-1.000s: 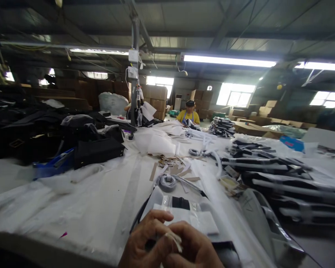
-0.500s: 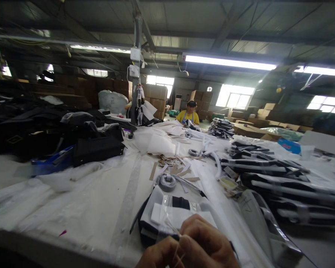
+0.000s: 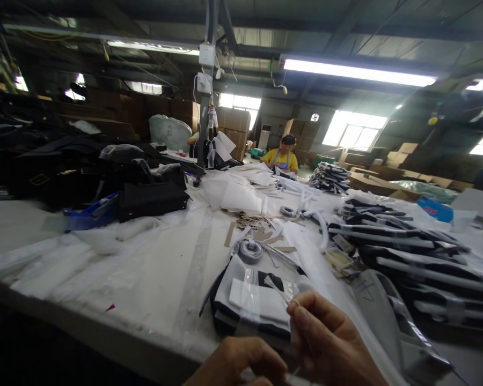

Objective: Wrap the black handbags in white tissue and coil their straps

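At the bottom edge, my right hand [image 3: 332, 343] is closed in a pinch on a thin clear plastic strip [image 3: 279, 289] that sticks up from its fingertips. My left hand [image 3: 241, 364] is curled closed just left of it, low in the frame; what it holds is hidden. Right in front of both hands lies a black and white item in a clear plastic bag [image 3: 249, 303] on the white table [image 3: 153, 279].
Stacks of bagged black and white goods [image 3: 410, 252] fill the right side. Black bags [image 3: 145, 195] and a blue bin [image 3: 90, 212] sit at the left. A tape roll [image 3: 250, 250] and cardboard scraps lie mid-table. A person in yellow [image 3: 284, 158] works at the far end.
My hands have drifted right and apart. The right hand now lifts the thin strip above the bagged item, and the left hand has sunk toward the bottom edge. The camera has turned slightly left and down.
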Motion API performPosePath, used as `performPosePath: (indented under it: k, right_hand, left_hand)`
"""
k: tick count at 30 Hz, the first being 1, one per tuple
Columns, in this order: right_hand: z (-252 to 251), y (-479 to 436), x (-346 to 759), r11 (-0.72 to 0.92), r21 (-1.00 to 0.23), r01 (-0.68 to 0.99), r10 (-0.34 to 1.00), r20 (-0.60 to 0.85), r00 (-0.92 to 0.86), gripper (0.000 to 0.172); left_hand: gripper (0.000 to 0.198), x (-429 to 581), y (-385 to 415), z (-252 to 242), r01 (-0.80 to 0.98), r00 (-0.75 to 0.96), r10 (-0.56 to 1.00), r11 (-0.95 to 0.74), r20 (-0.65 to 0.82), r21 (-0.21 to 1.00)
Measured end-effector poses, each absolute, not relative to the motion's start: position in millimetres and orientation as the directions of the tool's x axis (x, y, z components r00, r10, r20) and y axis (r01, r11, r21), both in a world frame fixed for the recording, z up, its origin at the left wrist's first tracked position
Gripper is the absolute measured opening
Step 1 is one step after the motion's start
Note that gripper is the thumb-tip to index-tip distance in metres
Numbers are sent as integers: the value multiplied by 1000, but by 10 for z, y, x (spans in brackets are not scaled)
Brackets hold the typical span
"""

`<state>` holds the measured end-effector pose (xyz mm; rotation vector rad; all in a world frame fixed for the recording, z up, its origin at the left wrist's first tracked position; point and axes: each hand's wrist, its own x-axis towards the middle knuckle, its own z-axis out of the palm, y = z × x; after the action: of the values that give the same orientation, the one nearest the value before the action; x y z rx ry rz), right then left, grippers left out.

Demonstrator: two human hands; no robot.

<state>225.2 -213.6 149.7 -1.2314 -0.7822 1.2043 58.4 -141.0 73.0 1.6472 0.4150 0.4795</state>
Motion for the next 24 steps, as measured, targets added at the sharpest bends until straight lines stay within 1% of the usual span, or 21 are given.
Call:
performPosePath:
  k: [3,6,8,11,14,17,19,21,22,24]
  right_hand:
    - [1557,-2062,2356,-146,-983,-108,942,-172,288,47]
    - [1609,-1911,2477,-184,-982,39,945,-166,282,48]
    - [1638,-1780,2536,-188,-974,128,956,-151,253,49]
    - [1651,-1540,2562,-172,-954,246,969,-119,215,49]
    - [1568,-1213,2539,-194,-917,348,976,-146,160,43]
    - [1371,-807,2519,-245,-829,502,969,-210,127,32]
    - [1215,-542,2517,-280,-733,620,958,-252,135,23]
    - [1074,-314,2528,-316,-662,680,944,-293,154,16]
    - [1011,-215,2539,-335,-633,698,935,-313,164,14]
    - [895,-46,2575,-373,-579,725,913,-368,175,16]
  left_hand:
    - [27,438,-1176,953,-4,757,636,-225,150,974]
    - [30,363,-778,993,68,621,762,-283,181,957]
    - [30,354,-463,924,154,550,818,-300,171,942]
    - [27,387,-9,735,344,465,876,-311,127,886]
    - [19,494,332,492,448,437,899,-234,17,863]
    - [14,682,539,257,459,479,868,-125,-126,880]
    - [12,825,621,148,438,514,835,-59,-196,897]
    - [11,951,682,85,398,548,802,-1,-237,917]
    - [10,1002,712,65,373,568,784,28,-252,927]
    - [8,1080,776,28,317,614,739,92,-278,944]
